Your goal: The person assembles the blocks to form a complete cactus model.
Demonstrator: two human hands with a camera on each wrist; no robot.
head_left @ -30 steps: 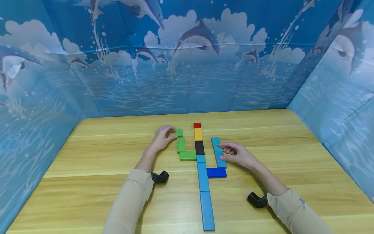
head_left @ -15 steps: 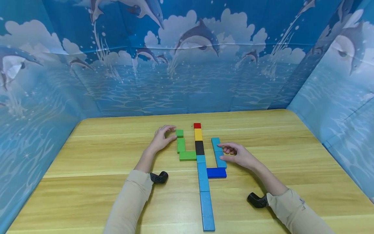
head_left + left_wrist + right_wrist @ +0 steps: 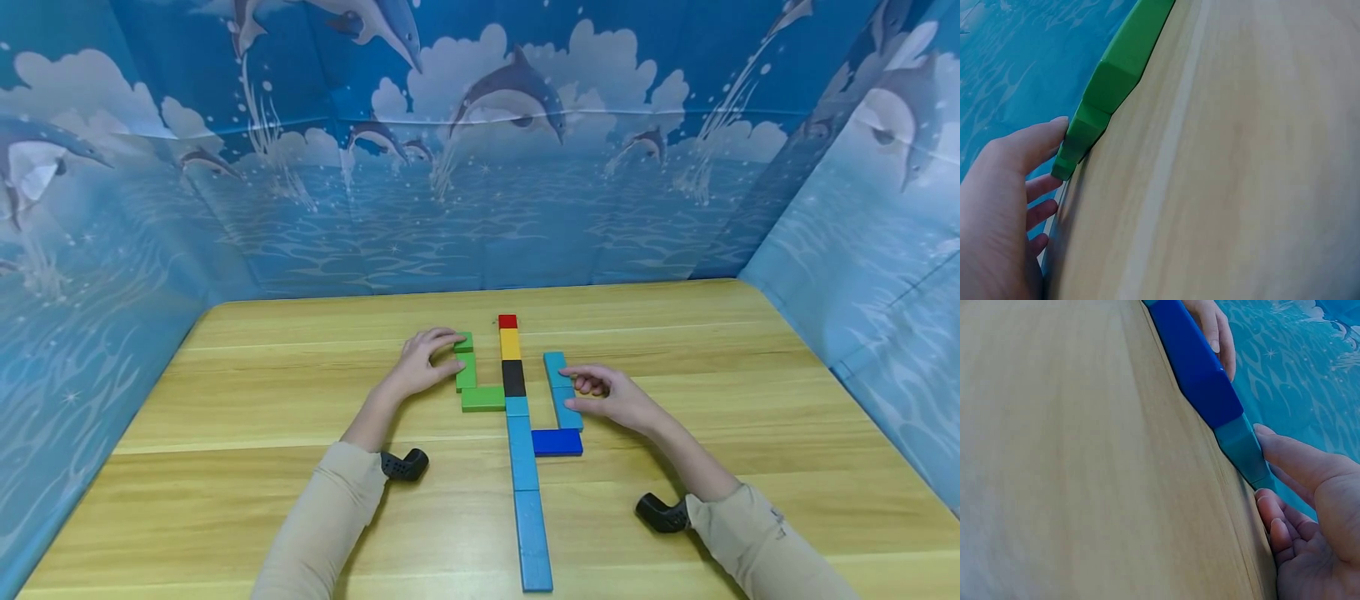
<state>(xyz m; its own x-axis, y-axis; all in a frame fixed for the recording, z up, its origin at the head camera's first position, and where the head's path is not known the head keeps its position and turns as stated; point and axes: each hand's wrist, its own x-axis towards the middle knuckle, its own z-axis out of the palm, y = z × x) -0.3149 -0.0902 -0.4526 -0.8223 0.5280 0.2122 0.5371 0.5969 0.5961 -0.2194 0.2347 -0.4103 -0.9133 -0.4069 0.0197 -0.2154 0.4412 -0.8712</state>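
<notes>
Left of a column of coloured blocks, my left hand (image 3: 422, 363) touches a small green block (image 3: 465, 340) with its forefinger. Its thumb lies at the left side of an upright green block (image 3: 468, 372). A third green block (image 3: 483, 399) lies crosswise up to the column. To the right of the column, my right hand (image 3: 618, 400) has its forefinger at an upper light blue block (image 3: 554, 367) and its thumb at the lower light blue block (image 3: 566, 408). Below them a dark blue block (image 3: 1200, 369) runs sideways to the column.
The central column stacks red (image 3: 507, 322), yellow (image 3: 510, 343) and black (image 3: 513, 378) blocks above several light blue blocks (image 3: 533, 542) on the wooden table (image 3: 225, 500). A dolphin-printed cloth (image 3: 480, 208) walls the back and sides. Black wrist devices (image 3: 405, 465) sit at both cuffs.
My left hand has come off the small green block's side, then moved right and slightly nearer, its thumb now at the upright green block. The right hand has stayed in place.
</notes>
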